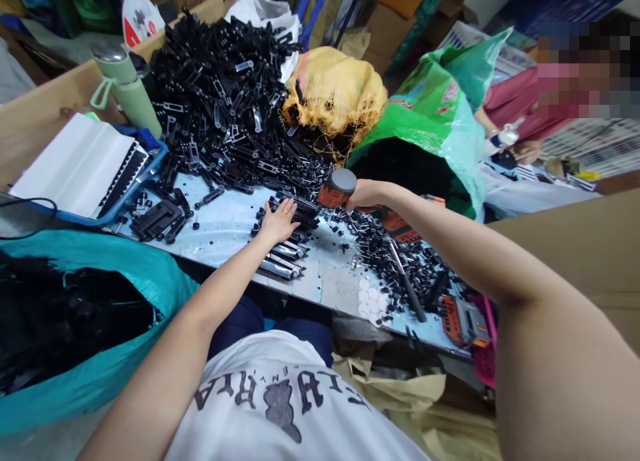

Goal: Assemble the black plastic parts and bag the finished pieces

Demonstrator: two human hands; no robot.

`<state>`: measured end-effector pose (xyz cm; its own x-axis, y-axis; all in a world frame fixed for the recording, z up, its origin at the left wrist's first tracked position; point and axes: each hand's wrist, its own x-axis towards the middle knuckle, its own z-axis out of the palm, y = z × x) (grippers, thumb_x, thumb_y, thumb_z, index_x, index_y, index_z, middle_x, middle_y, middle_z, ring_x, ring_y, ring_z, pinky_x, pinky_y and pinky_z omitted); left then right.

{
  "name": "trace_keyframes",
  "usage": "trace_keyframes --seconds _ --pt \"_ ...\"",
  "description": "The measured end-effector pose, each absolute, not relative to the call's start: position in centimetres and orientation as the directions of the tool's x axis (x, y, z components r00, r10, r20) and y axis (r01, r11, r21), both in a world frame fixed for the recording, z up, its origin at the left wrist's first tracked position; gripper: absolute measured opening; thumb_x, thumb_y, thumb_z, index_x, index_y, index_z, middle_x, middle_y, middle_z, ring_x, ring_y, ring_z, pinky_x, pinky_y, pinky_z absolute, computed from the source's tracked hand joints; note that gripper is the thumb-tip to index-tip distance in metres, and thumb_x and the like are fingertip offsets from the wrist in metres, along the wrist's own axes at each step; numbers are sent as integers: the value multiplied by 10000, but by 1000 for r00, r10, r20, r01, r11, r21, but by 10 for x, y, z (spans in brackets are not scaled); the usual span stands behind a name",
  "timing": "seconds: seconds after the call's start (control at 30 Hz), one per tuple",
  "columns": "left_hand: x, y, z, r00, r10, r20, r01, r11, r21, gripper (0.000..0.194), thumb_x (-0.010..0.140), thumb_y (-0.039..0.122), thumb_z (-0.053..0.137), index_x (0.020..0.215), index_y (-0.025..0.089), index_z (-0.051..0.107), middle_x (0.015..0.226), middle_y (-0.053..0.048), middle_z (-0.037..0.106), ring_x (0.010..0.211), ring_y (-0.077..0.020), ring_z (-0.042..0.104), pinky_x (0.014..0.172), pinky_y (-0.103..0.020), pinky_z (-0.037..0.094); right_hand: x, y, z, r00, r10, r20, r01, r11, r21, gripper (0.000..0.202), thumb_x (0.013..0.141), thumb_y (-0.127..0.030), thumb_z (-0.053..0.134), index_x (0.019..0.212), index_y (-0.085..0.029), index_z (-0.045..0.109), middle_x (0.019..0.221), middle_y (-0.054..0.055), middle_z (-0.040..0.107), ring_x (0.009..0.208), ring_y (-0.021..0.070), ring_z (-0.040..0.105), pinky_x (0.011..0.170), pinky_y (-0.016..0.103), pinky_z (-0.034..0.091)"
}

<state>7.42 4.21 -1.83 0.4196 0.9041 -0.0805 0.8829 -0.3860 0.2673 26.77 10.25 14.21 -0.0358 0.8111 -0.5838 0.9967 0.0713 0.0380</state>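
My left hand (280, 222) lies flat with fingers spread on a row of long black parts (305, 214) at the middle of the blue table (215, 221). Shiny metal strips show on the nearer parts (283, 267). Just to the right, my right hand (363, 194) is wrapped round the grip of an orange and black power drill (336, 189); its fingers are partly hidden. The drill's orange base (400, 227) shows beyond my forearm. Small black pieces and screws (375, 247) are scattered below it.
A large heap of black parts (220, 94) fills the back left. Around it are a green bottle (127, 91), a yellow sack (335, 87) and a green bag (425, 114). A hammer (407, 284) and orange battery (463, 321) lie right. Another person's hand (527, 152) is far right.
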Motion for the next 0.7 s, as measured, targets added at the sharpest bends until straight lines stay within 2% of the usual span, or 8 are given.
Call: trace_keyframes --seconds 0.13,0.33,0.43,0.57,0.7 --pt "74 42 -15 414 903 -112 888 -375 265 562 926 422 213 1448 216 174 1530 -27 115 1412 -221 40 1087 -615 58 259 86 149 -75 804 -590 968 202 152 179 576 -248 679 725 -148 672 607 31 607 635 180 594 537 246 429" --pt "75 46 -16 417 905 -85 880 -379 285 563 915 409 258 1441 214 206 1526 -45 149 1410 -245 60 1080 -632 31 249 76 143 -83 747 -660 981 179 79 132 588 -217 653 701 -149 666 568 38 599 566 176 581 499 257 432" --pt "75 40 -9 425 902 -68 871 -388 300 562 905 419 298 1425 209 262 1514 -63 198 1406 -270 85 1075 -637 3 242 71 141 -110 789 -604 966 228 122 160 577 -226 687 712 -144 666 614 74 620 615 204 600 505 268 432" --pt "71 7 1 466 882 -66 848 -425 316 569 916 436 267 1386 127 346 1485 -119 265 1399 -259 133 1113 -560 25 231 53 149 -162 817 -554 934 308 180 177 585 -263 705 718 -151 672 648 94 631 673 230 616 516 271 426" --pt "66 -31 -6 451 892 -31 846 -416 332 619 928 450 203 1376 44 337 1470 -171 277 1389 -260 174 1126 -460 135 218 38 159 -181 758 -627 951 298 87 194 596 -254 700 764 -159 683 632 70 623 651 225 618 523 278 429"
